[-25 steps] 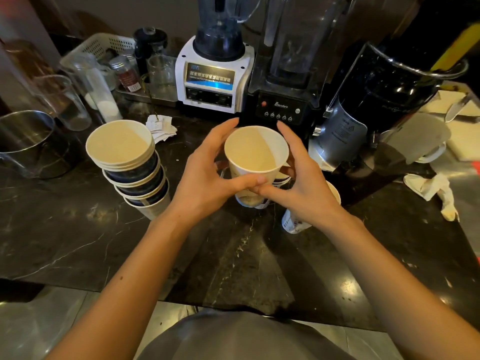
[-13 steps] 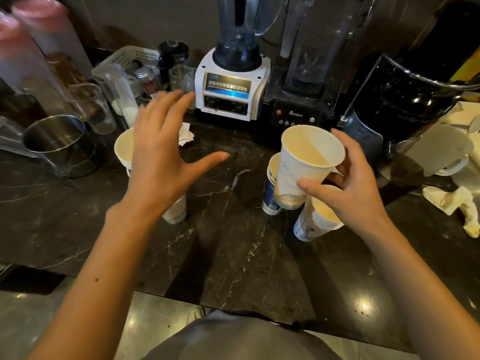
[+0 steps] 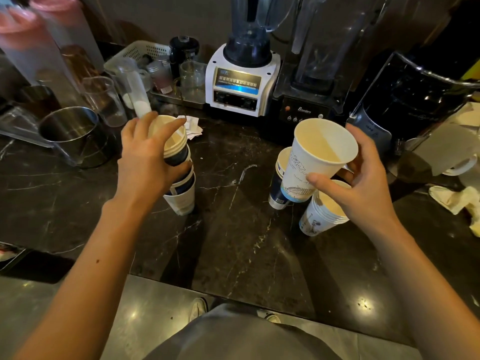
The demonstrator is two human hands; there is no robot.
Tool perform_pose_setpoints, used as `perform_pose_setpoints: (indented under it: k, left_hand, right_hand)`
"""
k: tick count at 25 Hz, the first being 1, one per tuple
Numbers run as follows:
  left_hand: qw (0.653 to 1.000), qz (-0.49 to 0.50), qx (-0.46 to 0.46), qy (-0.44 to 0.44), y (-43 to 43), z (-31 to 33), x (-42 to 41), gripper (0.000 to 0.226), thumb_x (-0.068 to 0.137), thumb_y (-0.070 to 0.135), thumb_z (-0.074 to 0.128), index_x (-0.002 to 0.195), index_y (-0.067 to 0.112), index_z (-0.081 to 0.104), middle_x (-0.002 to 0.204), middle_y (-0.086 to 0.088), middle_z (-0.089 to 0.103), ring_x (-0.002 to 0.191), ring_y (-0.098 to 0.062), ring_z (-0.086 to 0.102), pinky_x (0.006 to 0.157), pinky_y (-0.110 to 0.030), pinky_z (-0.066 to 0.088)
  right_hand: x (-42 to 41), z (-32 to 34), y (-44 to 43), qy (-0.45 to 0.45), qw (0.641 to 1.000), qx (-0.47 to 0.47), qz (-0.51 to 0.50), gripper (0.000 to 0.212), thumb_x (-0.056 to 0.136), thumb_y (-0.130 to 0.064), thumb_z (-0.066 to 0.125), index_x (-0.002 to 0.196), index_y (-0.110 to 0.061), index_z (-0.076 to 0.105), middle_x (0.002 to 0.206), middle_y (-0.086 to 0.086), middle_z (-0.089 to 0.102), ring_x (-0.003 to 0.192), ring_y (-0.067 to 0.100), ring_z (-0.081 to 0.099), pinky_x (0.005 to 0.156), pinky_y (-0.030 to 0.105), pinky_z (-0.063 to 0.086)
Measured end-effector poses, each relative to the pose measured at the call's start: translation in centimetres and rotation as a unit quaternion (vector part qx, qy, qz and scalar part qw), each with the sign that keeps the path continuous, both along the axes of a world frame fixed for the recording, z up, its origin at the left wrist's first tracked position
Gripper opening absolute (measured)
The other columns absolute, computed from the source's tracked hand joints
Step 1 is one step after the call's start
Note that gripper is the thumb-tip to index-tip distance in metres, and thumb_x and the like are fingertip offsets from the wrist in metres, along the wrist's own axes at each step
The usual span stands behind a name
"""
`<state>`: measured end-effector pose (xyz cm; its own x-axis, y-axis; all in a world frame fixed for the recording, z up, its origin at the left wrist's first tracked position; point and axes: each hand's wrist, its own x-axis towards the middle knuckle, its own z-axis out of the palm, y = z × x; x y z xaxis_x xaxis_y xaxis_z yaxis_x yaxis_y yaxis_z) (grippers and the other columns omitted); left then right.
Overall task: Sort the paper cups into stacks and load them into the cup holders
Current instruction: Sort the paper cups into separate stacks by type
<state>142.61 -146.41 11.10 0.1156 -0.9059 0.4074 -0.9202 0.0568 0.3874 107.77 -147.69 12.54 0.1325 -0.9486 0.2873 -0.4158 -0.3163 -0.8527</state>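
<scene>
My left hand (image 3: 146,159) is wrapped around the upper cups of a stack of dark-banded paper cups (image 3: 180,178) standing left of centre on the black marble counter (image 3: 233,229). In the air at the right, my right hand (image 3: 361,183) holds a single white printed cup (image 3: 315,157), tilted, by its lower wall. Beneath it stand a small dark-blue stack (image 3: 279,183) and a leaning stack of white printed cups (image 3: 322,216). Tall clear tubes with pink tops (image 3: 39,48), blurred, rise at the far left.
Behind the cups stand a white blender base (image 3: 240,84), a black blender (image 3: 309,100) and a dark machine (image 3: 405,100). At the left are a steel pot (image 3: 70,133), clear glasses (image 3: 104,100) and a white basket (image 3: 135,53). Crumpled paper (image 3: 457,198) lies at the right.
Both hands held the white cup together; my left hand let go, swung left over the dark-banded stack and has now closed on its top. My right hand keeps the white cup, moved right.
</scene>
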Motion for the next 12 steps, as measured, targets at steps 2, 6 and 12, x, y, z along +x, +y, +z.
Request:
perform_pose_setpoints:
  k: [2, 6, 12]
  left_hand:
    - [1.0, -0.021, 0.007, 0.006, 0.3, -0.4, -0.6, 0.079, 0.074, 0.025, 0.084, 0.144, 0.03, 0.047, 0.153, -0.014, 0.036, 0.141, -0.042, 0.024, 0.105, -0.063, 0.034]
    - [1.0, -0.007, -0.015, 0.003, 0.7, -1.0, 0.3, 0.077, 0.074, 0.024, 0.083, 0.143, 0.027, 0.049, 0.151, -0.017, 0.038, 0.138, -0.043, 0.026, 0.104, -0.06, 0.033]
    - [1.0, 0.015, -0.004, 0.001, 0.6, -1.2, 0.8, 0.079, 0.073, 0.025, 0.084, 0.143, 0.03, 0.048, 0.152, -0.016, 0.037, 0.138, -0.043, 0.025, 0.107, -0.058, 0.031]
  right_hand:
    - [-1.3, 0.3, 1.8, 0.01, 0.999, -0.016, -0.034, 0.095, 0.071, -0.047, 0.084, 0.147, -0.033, 0.03, 0.142, -0.019, 0.043, 0.131, -0.003, 0.043, 0.102, 0.023, 0.046]
    - [-2.8, 1.1, 1.5, 0.016, 0.995, -0.056, -0.078, 0.096, 0.073, -0.048, 0.079, 0.15, -0.036, 0.024, 0.136, -0.042, 0.035, 0.129, -0.016, 0.035, 0.096, 0.007, 0.041]
    - [-5.3, -1.9, 1.5, 0.079, 0.988, -0.031, -0.128, 0.096, 0.076, -0.044, 0.081, 0.151, -0.033, 0.023, 0.129, -0.055, 0.028, 0.12, -0.032, 0.027, 0.088, 0.001, 0.036]
